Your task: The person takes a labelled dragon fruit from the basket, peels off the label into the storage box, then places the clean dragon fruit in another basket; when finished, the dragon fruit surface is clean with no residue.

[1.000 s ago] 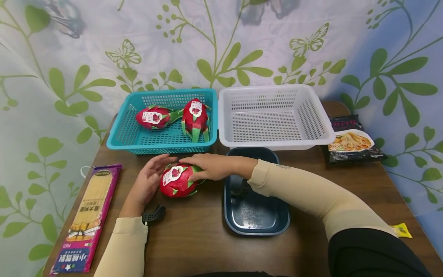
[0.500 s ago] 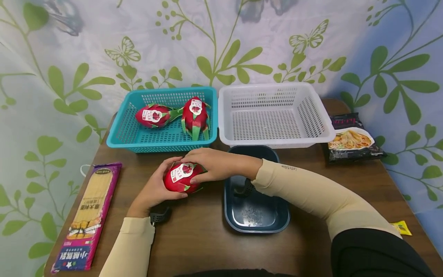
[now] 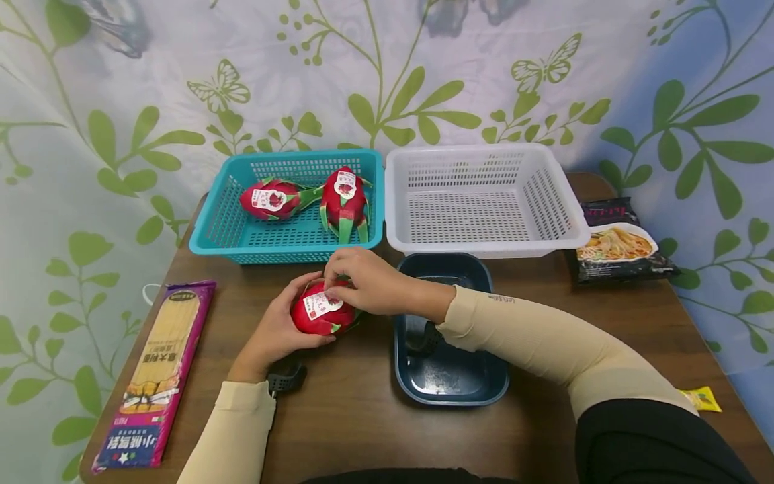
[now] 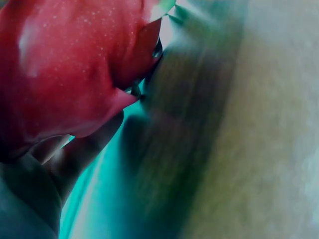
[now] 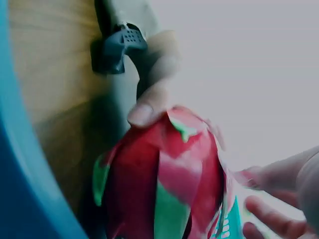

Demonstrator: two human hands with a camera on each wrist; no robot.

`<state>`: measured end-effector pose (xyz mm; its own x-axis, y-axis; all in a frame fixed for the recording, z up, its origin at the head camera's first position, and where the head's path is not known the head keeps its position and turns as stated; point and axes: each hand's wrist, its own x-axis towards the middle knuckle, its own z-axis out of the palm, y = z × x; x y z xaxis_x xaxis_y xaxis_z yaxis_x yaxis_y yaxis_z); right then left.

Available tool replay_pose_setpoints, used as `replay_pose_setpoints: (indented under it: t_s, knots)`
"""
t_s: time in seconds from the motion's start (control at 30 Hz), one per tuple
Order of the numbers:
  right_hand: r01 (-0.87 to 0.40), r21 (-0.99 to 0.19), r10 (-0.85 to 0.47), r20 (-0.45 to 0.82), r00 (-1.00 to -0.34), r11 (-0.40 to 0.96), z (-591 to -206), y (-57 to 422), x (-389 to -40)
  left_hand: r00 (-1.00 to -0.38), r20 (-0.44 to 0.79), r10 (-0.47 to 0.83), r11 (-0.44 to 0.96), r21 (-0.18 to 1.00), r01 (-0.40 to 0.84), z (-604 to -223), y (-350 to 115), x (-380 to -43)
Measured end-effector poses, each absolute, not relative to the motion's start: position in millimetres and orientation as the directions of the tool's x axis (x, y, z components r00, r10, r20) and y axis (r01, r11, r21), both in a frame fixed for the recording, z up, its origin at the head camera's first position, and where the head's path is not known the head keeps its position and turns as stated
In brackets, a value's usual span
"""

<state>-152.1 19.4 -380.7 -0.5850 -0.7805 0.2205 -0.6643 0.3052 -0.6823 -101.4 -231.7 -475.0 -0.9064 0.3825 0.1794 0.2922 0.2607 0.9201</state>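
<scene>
A person's left hand point(image 3: 278, 329) holds a red dragon fruit point(image 3: 323, 326), thumb along the near side and the other fingers curled over the far side. The fruit is in front of the teal basket point(image 3: 287, 250), to the left of a dark blue tub point(image 3: 456, 376), low over the table point(image 3: 338, 423); whether it touches the wood cannot be told. The right hand point(image 3: 371, 286) reaches across the tub, its fingers bent and set close together over the right part of the fruit's white label point(image 3: 316, 304). Whether they pinch the label or only touch it cannot be told.

In the teal basket are 2 more dragon fruits, each with a label: 1 on its side at the left point(image 3: 269, 199), 1 at the right point(image 3: 345, 198) with its green tips toward the person. Just beside that basket stands a white basket point(image 3: 484, 250), and the tub sits in front of it. A purple pasta packet point(image 3: 154, 376) lies along the table's left edge. At the right are a black noodle packet point(image 3: 617, 245) and, nearer the person, a small yellow packet point(image 3: 703, 398). Behind hangs a cloth point(image 3: 387, 40) printed with green leaves and butterflies.
</scene>
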Motion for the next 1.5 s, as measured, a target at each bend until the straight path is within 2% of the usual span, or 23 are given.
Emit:
replay_pose_setpoints:
  t_s: [0.17, 0.23, 0.3, 0.43, 0.5, 0.6, 0.7, 0.83, 1.0, 1.1, 1.17, 1.23, 1.33, 1.4, 1.5]
  knots:
    - [-0.747, -0.658, -0.807, 0.388, -0.445, 0.095, -372, 34, -131, -0.903, 0.196, 0.383, 0.262, 0.914, 0.309, -477, -232, -104]
    - [-0.729, -0.682, -0.810, 0.402, -0.428, 0.047, -368, 48, -127, -0.905, 0.189, 0.381, 0.258, 0.918, 0.301, -477, -231, -105]
    - [-0.700, -0.710, -0.796, 0.382, -0.470, 0.073, -366, 68, -127, -0.910, 0.168, 0.380, 0.260, 0.924, 0.280, -476, -230, -105]
    - [-0.610, -0.745, -0.685, 0.297, -0.665, 0.269, -370, 114, -136, -0.926, 0.116, 0.359, 0.297, 0.926, 0.231, -474, -229, -105]
    - [-0.525, -0.757, -0.599, 0.225, -0.768, 0.389, -374, 136, -139, -0.928, 0.109, 0.357, 0.300, 0.927, 0.224, -474, -229, -105]
    - [-0.399, -0.751, -0.511, 0.096, -0.854, 0.527, -384, 159, -140, -0.927, 0.117, 0.356, 0.292, 0.928, 0.230, -474, -230, -106]
    - [-0.327, -0.722, -0.506, -0.036, -0.862, 0.609, -392, 167, -140, -0.930, 0.119, 0.348, 0.292, 0.929, 0.228, -474, -231, -106]
    - [-0.332, -0.617, -0.515, -0.141, -0.846, 0.713, -401, 164, -141, -0.936, 0.103, 0.337, 0.309, 0.927, 0.213, -473, -230, -106]
    - [-0.355, -0.429, -0.472, -0.203, -0.858, 0.831, -401, 158, -138, -0.930, 0.105, 0.352, 0.311, 0.924, 0.222, -456, -222, -100]
    - [-0.365, -0.393, -0.457, -0.172, -0.873, 0.844, -394, 159, -136, -0.927, 0.121, 0.356, 0.305, 0.922, 0.238, -447, -218, -97]
    - [-0.358, -0.415, -0.445, -0.131, -0.886, 0.836, -390, 163, -136, -0.925, 0.124, 0.359, 0.301, 0.923, 0.240, -446, -218, -96]
    - [-0.332, -0.487, -0.421, -0.083, -0.903, 0.808, -387, 171, -136, -0.925, 0.122, 0.360, 0.296, 0.925, 0.237, -445, -218, -96]
    - [-0.218, -0.669, -0.319, -0.030, -0.947, 0.710, -385, 186, -136, -0.926, 0.115, 0.360, 0.289, 0.930, 0.229, -446, -219, -97]
    - [-0.098, -0.819, -0.211, -0.028, -0.977, 0.565, -387, 197, -136, -0.928, 0.111, 0.356, 0.293, 0.929, 0.224, -454, -221, -99]
    - [0.086, -0.972, -0.035, -0.096, -0.995, 0.220, -390, 211, -133, -0.927, 0.118, 0.357, 0.294, 0.927, 0.231, -466, -224, -104]
